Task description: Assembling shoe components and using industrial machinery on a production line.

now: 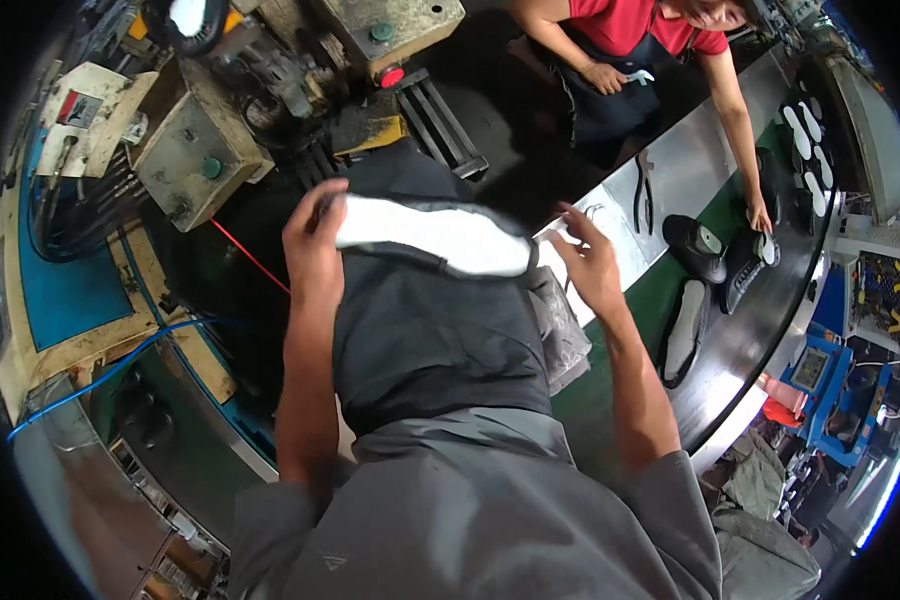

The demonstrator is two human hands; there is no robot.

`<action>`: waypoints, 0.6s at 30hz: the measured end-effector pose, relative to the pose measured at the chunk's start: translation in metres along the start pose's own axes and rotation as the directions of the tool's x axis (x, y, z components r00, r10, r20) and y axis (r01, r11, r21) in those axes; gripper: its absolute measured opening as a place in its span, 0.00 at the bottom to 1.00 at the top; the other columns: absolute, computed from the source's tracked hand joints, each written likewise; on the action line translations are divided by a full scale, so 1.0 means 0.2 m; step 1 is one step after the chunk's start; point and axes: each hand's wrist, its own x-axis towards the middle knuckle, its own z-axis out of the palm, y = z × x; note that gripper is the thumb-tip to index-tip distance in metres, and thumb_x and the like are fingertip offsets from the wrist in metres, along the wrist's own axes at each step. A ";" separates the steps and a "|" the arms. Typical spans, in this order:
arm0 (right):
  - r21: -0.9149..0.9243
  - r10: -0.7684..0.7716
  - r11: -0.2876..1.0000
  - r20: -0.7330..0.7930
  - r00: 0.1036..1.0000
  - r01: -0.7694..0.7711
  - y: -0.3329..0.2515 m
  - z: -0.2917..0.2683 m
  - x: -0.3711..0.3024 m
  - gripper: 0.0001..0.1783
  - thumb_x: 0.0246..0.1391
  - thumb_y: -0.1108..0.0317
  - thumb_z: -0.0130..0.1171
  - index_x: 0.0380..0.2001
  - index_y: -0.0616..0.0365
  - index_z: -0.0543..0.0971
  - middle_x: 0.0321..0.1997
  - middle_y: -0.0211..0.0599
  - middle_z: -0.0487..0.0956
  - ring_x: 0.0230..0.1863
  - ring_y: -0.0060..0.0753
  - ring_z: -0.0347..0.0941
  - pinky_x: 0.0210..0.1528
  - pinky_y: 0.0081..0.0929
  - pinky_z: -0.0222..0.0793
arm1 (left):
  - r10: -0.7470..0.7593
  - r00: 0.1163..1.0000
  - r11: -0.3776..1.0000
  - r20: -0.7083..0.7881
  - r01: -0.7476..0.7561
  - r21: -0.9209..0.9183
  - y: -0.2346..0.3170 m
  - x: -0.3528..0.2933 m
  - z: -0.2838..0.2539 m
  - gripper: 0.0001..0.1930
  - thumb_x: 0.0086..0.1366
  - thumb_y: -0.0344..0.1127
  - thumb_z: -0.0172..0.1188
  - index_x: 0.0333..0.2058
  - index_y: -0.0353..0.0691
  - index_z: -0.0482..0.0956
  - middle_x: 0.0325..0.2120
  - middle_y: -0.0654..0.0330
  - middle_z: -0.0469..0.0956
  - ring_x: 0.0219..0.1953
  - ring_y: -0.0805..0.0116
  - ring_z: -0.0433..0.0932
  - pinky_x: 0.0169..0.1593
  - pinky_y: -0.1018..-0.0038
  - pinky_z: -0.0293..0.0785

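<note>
Shoe upper point(430, 235), black with a white insole face turned up toward me, lies across in front of my chest, its long axis running left to right and dipping slightly toward the right, where the rounded end points. It is up in the air above my dark apron point(435, 340), not resting on anything.

Going down in size: the long dark counter point(760, 330) curves away on my right, with a green strip along its near edge. To my upper left stand grimy grey machine housings point(195, 140), one with a red button and others with green knobs. A person in a red shirt point(635, 25) leans in from across the counter, one hand point(760, 215) down on a black shoe.

On the counter I count three black shoes point(695, 245) close together, one showing a pale sole, and farther off a cluster of about five white insoles point(805, 150). One pair of dark pliers point(643, 190) lies on a white sheet.

My left hand point(312, 245) is clenched around the left end of the shoe upper, fingers curled over its top edge. My right hand point(588, 262) is released, fingers spread and loose, just beside the right end without gripping it.
</note>
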 end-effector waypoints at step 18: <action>0.606 0.453 0.723 -0.055 0.890 -0.331 0.88 0.00 -0.08 0.25 0.72 0.52 0.56 0.48 0.70 0.81 0.38 0.50 0.82 0.32 0.43 0.80 0.34 0.43 0.80 | -0.042 0.968 0.615 0.248 -0.170 0.770 -0.07 -0.42 0.05 0.23 0.76 0.41 0.64 0.57 0.25 0.83 0.55 0.34 0.83 0.55 0.33 0.83 0.59 0.52 0.78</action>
